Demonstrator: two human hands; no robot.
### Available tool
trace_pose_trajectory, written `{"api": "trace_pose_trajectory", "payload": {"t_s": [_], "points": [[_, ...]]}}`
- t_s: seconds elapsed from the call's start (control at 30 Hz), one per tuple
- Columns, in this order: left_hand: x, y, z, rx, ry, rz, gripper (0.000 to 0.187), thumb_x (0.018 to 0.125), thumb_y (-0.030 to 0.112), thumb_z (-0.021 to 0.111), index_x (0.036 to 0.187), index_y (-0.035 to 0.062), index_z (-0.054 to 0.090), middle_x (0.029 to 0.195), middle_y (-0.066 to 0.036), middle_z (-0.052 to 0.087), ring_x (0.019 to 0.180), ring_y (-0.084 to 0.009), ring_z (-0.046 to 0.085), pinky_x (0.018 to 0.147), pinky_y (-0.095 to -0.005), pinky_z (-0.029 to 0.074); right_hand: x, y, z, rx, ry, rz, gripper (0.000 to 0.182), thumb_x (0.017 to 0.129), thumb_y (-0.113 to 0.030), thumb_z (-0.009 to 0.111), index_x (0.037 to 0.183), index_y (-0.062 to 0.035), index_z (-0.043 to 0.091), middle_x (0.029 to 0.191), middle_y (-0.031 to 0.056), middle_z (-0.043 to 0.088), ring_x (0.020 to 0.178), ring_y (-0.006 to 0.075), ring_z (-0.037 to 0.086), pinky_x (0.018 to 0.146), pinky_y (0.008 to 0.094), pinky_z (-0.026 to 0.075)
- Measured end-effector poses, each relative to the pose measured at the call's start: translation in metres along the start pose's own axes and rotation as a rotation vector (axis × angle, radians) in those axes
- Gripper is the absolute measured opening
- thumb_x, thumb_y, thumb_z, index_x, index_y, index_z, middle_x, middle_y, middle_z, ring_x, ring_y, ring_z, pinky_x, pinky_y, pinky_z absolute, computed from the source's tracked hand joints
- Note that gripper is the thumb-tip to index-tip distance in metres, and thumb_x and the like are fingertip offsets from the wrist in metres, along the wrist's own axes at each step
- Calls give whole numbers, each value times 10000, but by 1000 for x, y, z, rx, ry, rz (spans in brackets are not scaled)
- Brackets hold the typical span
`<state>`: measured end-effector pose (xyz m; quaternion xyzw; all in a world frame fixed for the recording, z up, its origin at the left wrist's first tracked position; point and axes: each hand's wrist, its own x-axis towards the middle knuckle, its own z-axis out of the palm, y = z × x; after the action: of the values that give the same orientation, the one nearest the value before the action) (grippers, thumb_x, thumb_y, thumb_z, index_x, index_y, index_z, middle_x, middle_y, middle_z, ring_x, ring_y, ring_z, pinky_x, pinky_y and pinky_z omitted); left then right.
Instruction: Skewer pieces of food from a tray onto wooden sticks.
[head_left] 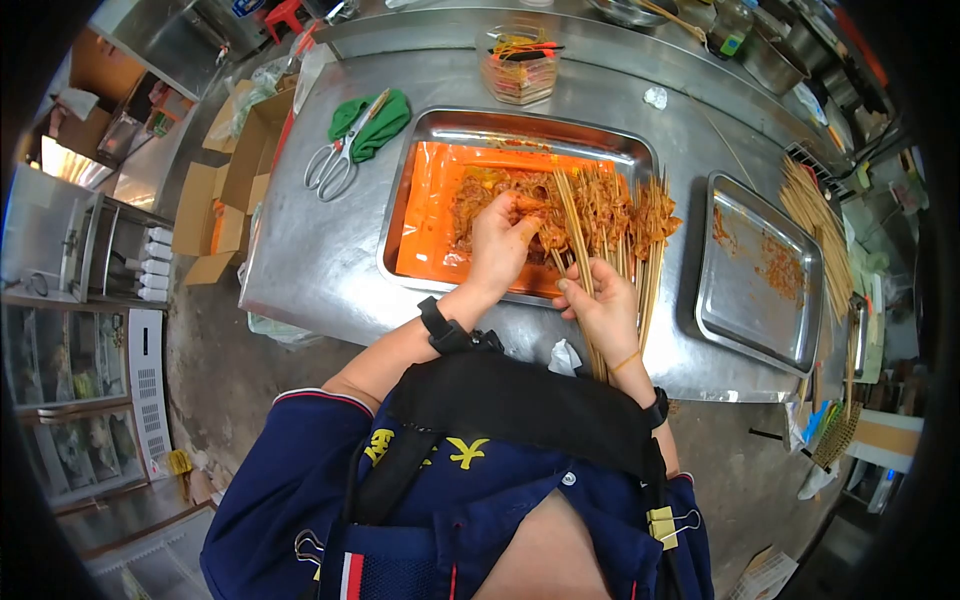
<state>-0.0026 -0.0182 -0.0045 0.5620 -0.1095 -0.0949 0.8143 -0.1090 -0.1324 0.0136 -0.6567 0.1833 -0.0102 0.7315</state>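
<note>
Steel table [310, 255]: scissors [347, 146] beside tray [600, 146]; left hand [502, 245] pinches food [528, 206], right hand [608, 306] grips skewers [575, 222].

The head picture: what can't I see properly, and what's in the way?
Head view: some food, hidden behind the left hand.
Head view: the floor of the food tray, mostly covered by the orange sheet.
Head view: how many skewers the right hand holds; they overlap.
Head view: the bowl, cut off by the top edge.
Head view: the label on the bottle, too small to read.
</note>
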Motion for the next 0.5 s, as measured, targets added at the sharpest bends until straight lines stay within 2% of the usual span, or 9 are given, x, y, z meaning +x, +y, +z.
{"api": "trace_pose_trajectory", "payload": {"t_s": [0.03, 0.13, 0.23, 0.33, 0.43, 0.5], "points": [[0, -2, 2, -40, 17, 23, 143, 787, -56, 514, 918, -13, 552, 848, -31, 599, 722, -76, 547, 626, -216, 463, -1, 0, 1, -9, 10, -4, 92, 814, -19, 580, 893, 5, 538, 727, 37, 583, 611, 104, 604, 484, 198, 472], [2, -1, 2, 133, -14, 5, 170, 786, -64, 494, 945, -13, 526, 859, -42, 589, 711, -79, 542, 623, -221, 460, -8, -3, 4, -190, 132, -174, 114, 794, -39, 604, 884, 23, 573, 692, 67, 598, 581, 117, 598, 492, 230, 466], [5, 2, 12, 4, -36, -66, 194, 764, -58, 512, 953, -14, 493, 848, -58, 578, 687, -92, 548, 584, -229, 467, -12, -6, -4, -527, 211, -338, 140, 771, -71, 628, 864, 29, 598, 687, 100, 604, 552, 138, 583, 493, 268, 448], [14, -6, 18, 178, 29, 73, 229, 732, -54, 533, 949, -14, 470, 820, -71, 572, 655, -118, 562, 519, -239, 474, -18, -22, -7, -623, 286, -435, 143, 751, -95, 639, 830, 21, 612, 704, 115, 602, 532, 155, 568, 492, 295, 430], [17, -6, 23, 149, 11, 5, 249, 704, -58, 540, 938, -19, 463, 809, -80, 571, 631, -138, 570, 465, -249, 472, -15, -19, -18, -545, 209, -382, 154, 802, -121, 608, 873, 15, 601, 706, 96, 611, 535, 130, 561, 482, 259, 433], [19, -4, 28, 220, 21, 2, 231, 712, -51, 533, 929, -16, 466, 804, -82, 573, 619, -146, 571, 461, -254, 473, -17, -21, -16, -191, 21, -107, 165, 839, -144, 579, 902, 9, 585, 726, 83, 617, 558, 113, 571, 485, 229, 442]]}}
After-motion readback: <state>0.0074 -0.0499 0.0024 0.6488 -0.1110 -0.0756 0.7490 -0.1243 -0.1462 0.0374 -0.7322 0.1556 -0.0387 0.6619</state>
